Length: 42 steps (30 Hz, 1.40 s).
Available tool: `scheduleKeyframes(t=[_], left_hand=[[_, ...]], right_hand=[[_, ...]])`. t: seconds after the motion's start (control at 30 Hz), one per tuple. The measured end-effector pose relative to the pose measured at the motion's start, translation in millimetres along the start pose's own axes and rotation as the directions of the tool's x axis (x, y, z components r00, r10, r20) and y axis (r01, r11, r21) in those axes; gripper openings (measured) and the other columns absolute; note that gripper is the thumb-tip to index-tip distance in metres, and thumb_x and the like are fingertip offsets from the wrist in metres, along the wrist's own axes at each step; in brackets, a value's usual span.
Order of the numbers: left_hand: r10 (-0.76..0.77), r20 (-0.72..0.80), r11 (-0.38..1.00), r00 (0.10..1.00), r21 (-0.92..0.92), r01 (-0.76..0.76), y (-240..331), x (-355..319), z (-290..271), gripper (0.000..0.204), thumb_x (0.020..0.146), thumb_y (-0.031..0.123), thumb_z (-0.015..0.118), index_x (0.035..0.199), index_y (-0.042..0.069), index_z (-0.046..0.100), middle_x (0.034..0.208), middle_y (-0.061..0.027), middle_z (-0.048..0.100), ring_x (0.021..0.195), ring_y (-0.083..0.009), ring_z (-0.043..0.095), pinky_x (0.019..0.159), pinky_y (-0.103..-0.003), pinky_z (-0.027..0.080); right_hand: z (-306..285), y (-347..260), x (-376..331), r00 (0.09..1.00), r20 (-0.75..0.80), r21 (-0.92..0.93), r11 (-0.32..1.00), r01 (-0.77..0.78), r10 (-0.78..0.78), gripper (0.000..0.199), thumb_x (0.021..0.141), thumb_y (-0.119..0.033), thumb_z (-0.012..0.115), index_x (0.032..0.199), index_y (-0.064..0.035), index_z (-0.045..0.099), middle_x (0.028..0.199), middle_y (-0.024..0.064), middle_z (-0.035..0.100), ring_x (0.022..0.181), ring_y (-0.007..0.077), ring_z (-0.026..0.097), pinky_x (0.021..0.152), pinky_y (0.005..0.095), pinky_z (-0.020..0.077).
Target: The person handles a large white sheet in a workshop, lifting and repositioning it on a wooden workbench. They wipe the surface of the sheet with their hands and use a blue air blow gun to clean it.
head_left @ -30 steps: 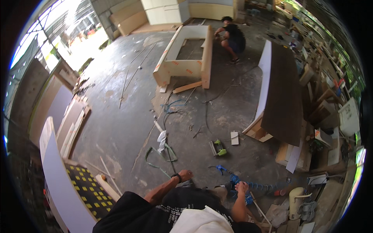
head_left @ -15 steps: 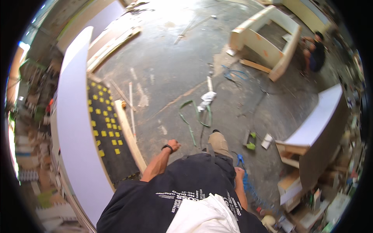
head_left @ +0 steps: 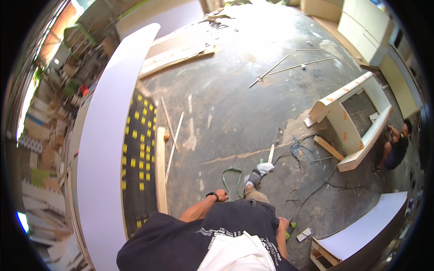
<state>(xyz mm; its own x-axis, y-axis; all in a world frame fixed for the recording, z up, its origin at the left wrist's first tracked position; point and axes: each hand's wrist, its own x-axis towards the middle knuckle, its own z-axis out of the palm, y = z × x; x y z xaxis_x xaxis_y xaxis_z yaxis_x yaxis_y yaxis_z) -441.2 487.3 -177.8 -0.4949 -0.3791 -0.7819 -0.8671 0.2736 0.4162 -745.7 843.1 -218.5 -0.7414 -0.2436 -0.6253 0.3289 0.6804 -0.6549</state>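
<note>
My left hand, with a dark band at its wrist, hangs in front of my body. Its fingers are loosely curled, and I see nothing in them. Past it, a loop of green strap lies on the floor. My right hand is low beside my right hip, its fingers curled; whatever they may hold is hidden. Just beyond that hand, a bright green object rests on the floor, partly covered by it. One shoe shows ahead of me, beside a crumpled white bundle.
A long white panel stands at my left, beside a black sheet with yellow squares and a timber strip. A pale frame and a crouching person are at right. A curved white panel and dark cable lie nearer.
My view has shifted, so the frame, curved panel and green object now appear lower. The green object is close to my right hand. The blue coiled hose no longer shows.
</note>
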Motion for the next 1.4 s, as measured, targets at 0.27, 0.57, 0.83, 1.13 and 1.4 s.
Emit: scheduleKeyframes(t=[0.27, 0.57, 0.83, 1.13, 1.4], left_hand=[[-0.203, -0.463, 0.527, 0.863, -0.794, -0.303, 42, 115, -217, 0.036, 0.096, 0.035, 0.067, 0.113, 0.003, 0.070, 0.092, -0.0073, 0.073, 0.078, -0.0181, 0.071, 0.068, -0.032, 0.054], [-0.582, 0.030, 0.534, 0.812, -0.740, 0.410, -59, 206, -252, 0.029, 0.092, 0.029, 0.069, 0.097, 0.001, 0.072, 0.083, -0.0155, 0.073, 0.075, -0.0282, 0.070, 0.070, -0.041, 0.056], [-0.467, -0.140, 0.830, 0.873, -0.410, 0.378, -55, 314, -515, 0.048, 0.088, 0.042, 0.067, 0.113, 0.002, 0.074, 0.112, -0.0214, 0.074, 0.108, -0.0372, 0.069, 0.095, -0.045, 0.053], [-0.250, -0.493, 0.898, 0.833, -0.441, 0.009, 58, 537, -867, 0.039, 0.093, 0.034, 0.065, 0.114, 0.002, 0.072, 0.100, -0.0176, 0.075, 0.094, -0.0317, 0.072, 0.085, -0.042, 0.056], [-0.232, -0.131, 0.596, 0.964, -0.803, 0.034, 306, 706, -917, 0.042, 0.099, 0.034, 0.062, 0.129, 0.004, 0.060, 0.110, -0.0175, 0.070, 0.093, -0.0322, 0.072, 0.077, -0.048, 0.057]], right_hand=[[35, -216, 146, 0.995, 0.086, -0.228, 0.973, -0.035, 0.056, 0.020, 0.093, -0.014, 0.059, 0.091, 0.0002, 0.072, 0.074, 0.0102, 0.071, 0.062, 0.0199, 0.071, 0.053, 0.0319, 0.0557], [168, -423, 302, 0.958, 0.232, -0.103, 0.976, 0.194, -0.166, 0.021, 0.097, -0.017, 0.056, 0.098, -0.0014, 0.071, 0.080, 0.0112, 0.071, 0.063, 0.0201, 0.071, 0.053, 0.0317, 0.0564], [254, -543, 364, 0.979, 0.159, -0.126, 0.987, -0.104, 0.124, 0.019, 0.095, -0.017, 0.059, 0.094, -0.0035, 0.071, 0.077, 0.0104, 0.071, 0.061, 0.0202, 0.071, 0.050, 0.0343, 0.0581], [273, -640, 452, 0.988, -0.154, 0.250, 0.968, 0.012, 0.027, 0.019, 0.092, -0.014, 0.060, 0.089, 0.0015, 0.071, 0.074, 0.0087, 0.069, 0.060, 0.0172, 0.067, 0.049, 0.0291, 0.0508], [258, -649, 554, 0.967, -0.073, -0.302, 0.919, -0.253, 0.242, 0.017, 0.088, -0.017, 0.064, 0.088, -0.0007, 0.069, 0.077, 0.0115, 0.071, 0.066, 0.0247, 0.071, 0.055, 0.0376, 0.0547]])
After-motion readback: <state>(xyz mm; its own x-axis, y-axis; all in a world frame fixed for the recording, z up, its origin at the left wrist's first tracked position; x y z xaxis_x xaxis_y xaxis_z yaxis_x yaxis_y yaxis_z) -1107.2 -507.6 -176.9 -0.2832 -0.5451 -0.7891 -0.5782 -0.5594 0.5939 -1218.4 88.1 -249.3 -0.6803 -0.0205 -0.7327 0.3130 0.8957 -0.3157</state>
